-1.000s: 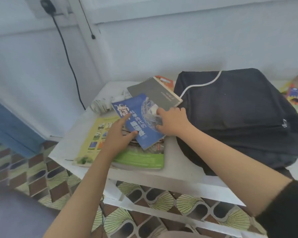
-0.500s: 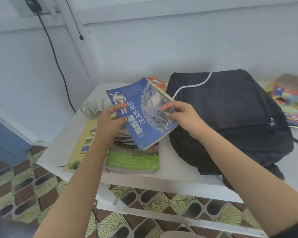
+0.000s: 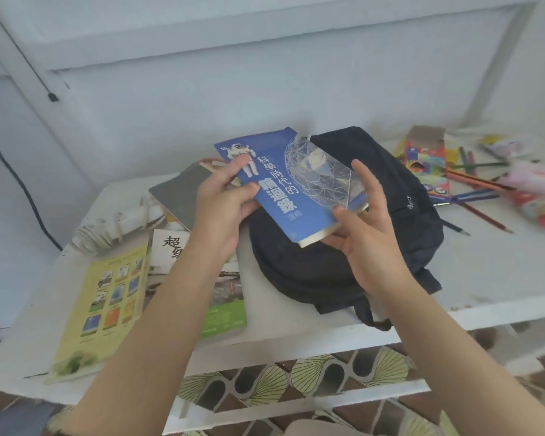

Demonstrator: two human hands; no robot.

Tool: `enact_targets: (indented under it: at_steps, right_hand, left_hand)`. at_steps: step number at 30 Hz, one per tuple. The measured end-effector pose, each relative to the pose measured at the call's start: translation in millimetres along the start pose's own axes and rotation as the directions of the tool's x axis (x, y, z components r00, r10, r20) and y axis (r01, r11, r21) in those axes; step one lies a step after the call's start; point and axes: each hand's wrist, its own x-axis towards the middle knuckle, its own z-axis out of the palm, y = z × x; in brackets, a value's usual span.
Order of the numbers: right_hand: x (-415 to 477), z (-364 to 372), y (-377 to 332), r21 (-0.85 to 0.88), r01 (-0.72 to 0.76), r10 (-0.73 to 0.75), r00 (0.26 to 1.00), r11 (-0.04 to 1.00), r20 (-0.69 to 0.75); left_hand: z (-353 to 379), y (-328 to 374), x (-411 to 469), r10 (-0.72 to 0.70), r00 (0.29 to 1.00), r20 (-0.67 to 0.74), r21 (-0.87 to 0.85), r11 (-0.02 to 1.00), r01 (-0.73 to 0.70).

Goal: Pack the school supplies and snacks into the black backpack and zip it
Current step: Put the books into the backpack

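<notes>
Lifted off the pile since the last frame, the blue book (image 3: 283, 187) now sits tilted in the air over the near left part of the black backpack (image 3: 390, 190). My left hand (image 3: 224, 206) grips its left edge, thumb on the cover. My right hand (image 3: 368, 234) pinches the lower right corner, its fingers (image 3: 364, 177) reaching up along the side. The backpack lies flat on the white counter (image 3: 485, 272). Left of it lie a grey notebook (image 3: 180, 196), a green book (image 3: 224, 313) and a yellow booklet (image 3: 107, 297). To the right are a pencil box (image 3: 425, 165) and loose pencils (image 3: 479, 184).
</notes>
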Motion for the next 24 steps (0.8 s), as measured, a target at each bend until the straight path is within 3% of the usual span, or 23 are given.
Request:
enact_targets:
  at_steps: [4,8,12,15,16,19,20,22,24]
  right_hand:
    - [-8.9,-26.1,-8.0,0.029,-0.129,0.132,0.965,0.991,-0.228]
    - [-24.7,-47.8,-13.2,0.147,-0.095,0.137,0.941,0.985,-0.311]
    - [-38.7,-67.0,-20.1,0.205,-0.037,0.121,0.901,0.978,-0.417]
    - [-47.2,-81.3,-25.8,0.202,0.005,0.095,0.870,0.979,-0.483]
    - [-50.2,-85.3,-28.1,0.200,0.019,0.085,0.861,0.980,-0.501]
    - [-59.1,-95.3,-32.9,0.189,0.044,0.068,0.834,0.981,-0.548]
    - [-62.4,-97.6,-34.0,0.185,0.050,0.063,0.826,0.982,-0.560]
    - [-68.1,-100.8,-34.9,0.184,0.064,0.053,0.819,0.981,-0.571]
    - [-73.1,-102.2,-35.3,0.188,0.078,0.046,0.816,0.979,-0.576]
  left_hand:
    - [25.4,-16.3,-6.4,-0.018,0.994,0.109,0.115,0.993,0.006]
    - [43.9,-33.0,-12.7,-0.053,0.967,0.248,0.154,0.988,0.014]
    - [44.1,-58.4,-21.5,-0.144,0.861,0.488,0.402,0.912,-0.076]
    - [35.5,-80.2,-27.8,-0.247,0.689,0.682,0.630,0.677,-0.381]
    - [32.7,-85.3,-28.1,-0.241,0.672,0.701,0.655,0.590,-0.471]
    - [30.2,-87.4,-22.4,0.008,0.701,0.714,0.644,0.388,-0.660]
    - [30.3,-86.5,-18.4,0.128,0.665,0.735,0.612,0.296,-0.733]
    - [29.1,-86.1,-6.5,0.341,0.486,0.805,0.518,-0.003,-0.856]
    - [27.8,-85.4,7.3,0.376,0.241,0.895,0.361,-0.291,-0.886]
